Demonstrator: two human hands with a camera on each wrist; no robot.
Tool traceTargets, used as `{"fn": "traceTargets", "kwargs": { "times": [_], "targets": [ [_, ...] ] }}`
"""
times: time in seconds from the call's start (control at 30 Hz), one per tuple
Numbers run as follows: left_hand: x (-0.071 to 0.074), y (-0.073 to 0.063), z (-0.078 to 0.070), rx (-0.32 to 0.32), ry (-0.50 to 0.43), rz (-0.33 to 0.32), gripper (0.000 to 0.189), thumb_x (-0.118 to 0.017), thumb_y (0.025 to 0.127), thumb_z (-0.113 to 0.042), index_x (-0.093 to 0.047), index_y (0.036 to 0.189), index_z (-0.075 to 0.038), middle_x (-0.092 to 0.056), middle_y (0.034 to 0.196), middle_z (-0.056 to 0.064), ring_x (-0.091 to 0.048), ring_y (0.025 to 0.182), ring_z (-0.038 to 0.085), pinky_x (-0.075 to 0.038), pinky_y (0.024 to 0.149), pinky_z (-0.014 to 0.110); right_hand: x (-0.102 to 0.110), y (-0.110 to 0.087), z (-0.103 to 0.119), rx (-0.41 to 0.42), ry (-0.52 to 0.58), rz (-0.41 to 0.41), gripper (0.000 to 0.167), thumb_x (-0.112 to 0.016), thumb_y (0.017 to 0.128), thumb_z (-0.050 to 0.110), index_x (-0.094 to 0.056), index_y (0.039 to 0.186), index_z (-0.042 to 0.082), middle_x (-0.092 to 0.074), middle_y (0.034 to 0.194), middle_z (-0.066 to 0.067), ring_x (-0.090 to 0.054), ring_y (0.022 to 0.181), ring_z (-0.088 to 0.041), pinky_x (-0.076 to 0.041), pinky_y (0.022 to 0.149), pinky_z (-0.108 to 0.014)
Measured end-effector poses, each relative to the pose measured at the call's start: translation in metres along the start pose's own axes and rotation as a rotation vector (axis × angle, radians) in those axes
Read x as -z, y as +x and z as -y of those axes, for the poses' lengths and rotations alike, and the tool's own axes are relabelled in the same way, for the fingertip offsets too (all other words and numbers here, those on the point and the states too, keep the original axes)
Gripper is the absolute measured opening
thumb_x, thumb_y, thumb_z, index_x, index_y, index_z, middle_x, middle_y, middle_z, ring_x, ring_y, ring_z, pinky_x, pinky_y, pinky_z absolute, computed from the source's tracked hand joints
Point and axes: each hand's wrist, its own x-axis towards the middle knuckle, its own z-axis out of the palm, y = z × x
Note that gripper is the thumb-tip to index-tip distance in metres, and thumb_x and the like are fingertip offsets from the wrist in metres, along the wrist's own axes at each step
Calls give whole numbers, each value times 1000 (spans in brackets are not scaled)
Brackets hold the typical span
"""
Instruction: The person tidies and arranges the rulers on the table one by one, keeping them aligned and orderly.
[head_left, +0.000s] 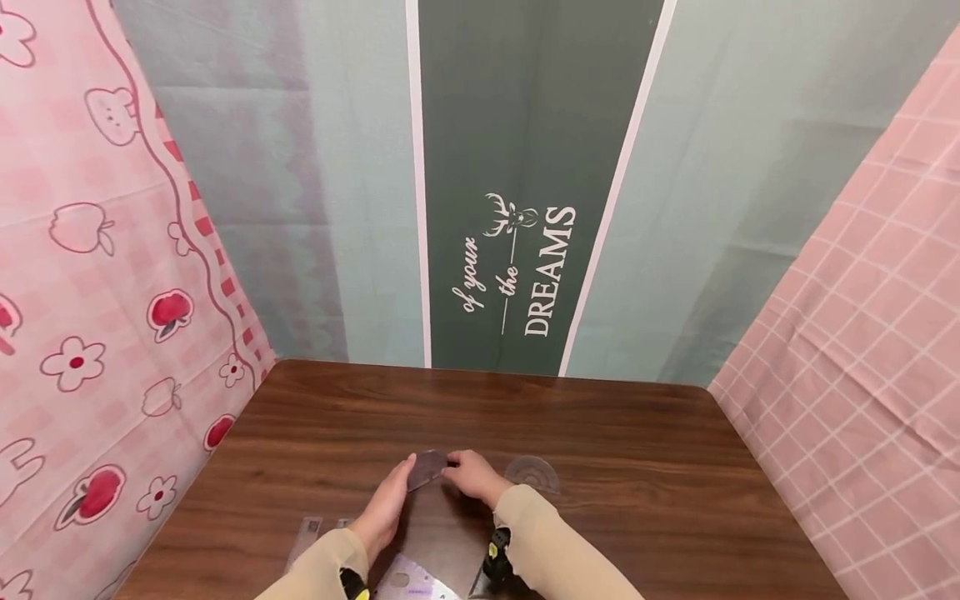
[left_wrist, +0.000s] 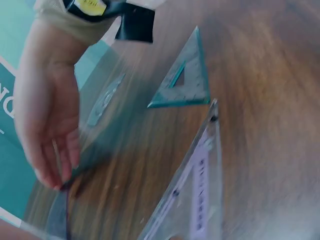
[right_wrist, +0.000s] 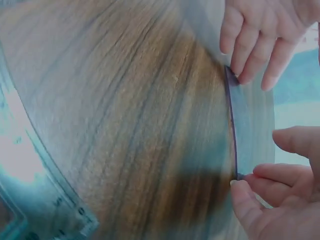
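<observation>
A thin translucent purplish plate (head_left: 428, 471) with a straight edge stands between my hands over the middle of the table. My right hand (head_left: 474, 476) pinches its right corner between thumb and fingers, as the right wrist view shows at the plate (right_wrist: 235, 125). Against its other end rest the fairly straight fingers of my left hand (head_left: 382, 508). The plate's full outline is hidden. Nearer the body lies a clear set square (left_wrist: 200, 175) with a purple strip. A second clear set square (left_wrist: 200, 80) lies beyond it in the left wrist view.
A clear protractor (head_left: 534, 473) lies right of the right forearm. Clear straight pieces (head_left: 306, 533) lie by the left forearm, partly covered by the sleeve. The brown wooden table (head_left: 637, 442) meets a hanging curtain (head_left: 375, 250) at its back edge, with pink cloth (head_left: 840, 317) at the right.
</observation>
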Motion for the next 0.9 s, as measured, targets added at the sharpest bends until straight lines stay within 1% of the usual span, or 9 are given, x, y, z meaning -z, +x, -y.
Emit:
{"fn": "traceTargets", "kwargs": {
  "times": [0.13, 0.2, 0.27, 0.33, 0.5, 0.57, 0.67, 0.83, 0.9],
  "targets": [
    [9, 1, -1, 29, -41, 37, 76, -32, 98, -48, -26, 136, 17, -14, 146, 32, -10, 135, 44, -5, 108, 56, -2, -4, -5, -26, 147, -23, 35, -57, 86, 7, -57, 111, -17, -59, 112, -29, -53, 109, -41, -42, 92, -48],
    [13, 0, -2, 40, -35, 34, 78, -32, 98, -48, -22, 137, 18, -9, 147, 33, -5, 136, 45, -3, 108, 57, -1, -6, -7, -29, 197, -27, 37, -56, 87, 6, -54, 113, -19, -57, 115, -31, -51, 112, -43, -40, 94, -50],
    [15, -4, -3, 51, -8, 31, 77, -31, 99, -47, -20, 138, 18, -7, 146, 35, -3, 135, 46, -3, 107, 58, 1, -8, -8, -30, 232, -29, 38, -54, 88, 6, -52, 115, -20, -55, 117, -33, -48, 114, -44, -38, 95, -52],
    [14, -8, -4, 43, 12, 46, 76, -30, 100, -44, -14, 138, 19, -2, 146, 36, 3, 134, 48, -1, 106, 59, 1, -10, -9, -32, 245, -34, 38, -53, 89, 6, -52, 116, -20, -54, 118, -32, -48, 115, -44, -37, 96, -52],
    [9, -11, -2, 8, 38, 68, 72, -30, 101, -40, -11, 138, 19, -2, 144, 38, 2, 133, 50, -2, 105, 62, -1, -13, -8, -27, 297, -19, 36, -54, 89, 6, -54, 115, -18, -56, 117, -30, -50, 113, -41, -39, 95, -49],
    [8, -11, -1, 6, 35, 61, 74, -30, 101, -40, -10, 138, 20, -2, 144, 39, 2, 133, 51, -3, 104, 63, -3, -15, -6, -31, 321, -9, 35, -54, 88, 6, -55, 114, -18, -57, 116, -29, -51, 112, -40, -40, 94, -48],
    [7, -9, -1, 9, 13, 49, 77, -32, 100, -43, -8, 139, 19, 0, 144, 38, 4, 133, 51, -3, 103, 65, -4, -16, -4, -41, 338, -23, 35, -54, 88, 7, -56, 113, -18, -58, 115, -28, -52, 109, -39, -42, 92, -48],
    [5, -8, -3, 20, -68, 1, 75, -35, 99, -43, -14, 140, 17, -6, 146, 36, -1, 135, 48, -7, 104, 64, -3, -16, -6, -96, 398, -56, 34, -54, 90, 9, -56, 112, -16, -59, 112, -26, -57, 97, -34, -47, 82, -45],
    [4, -7, -4, 30, -82, -8, 75, -35, 99, -43, -14, 139, 17, -7, 146, 36, -3, 135, 48, -9, 104, 63, -2, -17, -9, -117, 435, -62, 34, -54, 90, 9, -56, 112, -16, -60, 110, -25, -58, 95, -33, -49, 79, -43]
  ]
}}
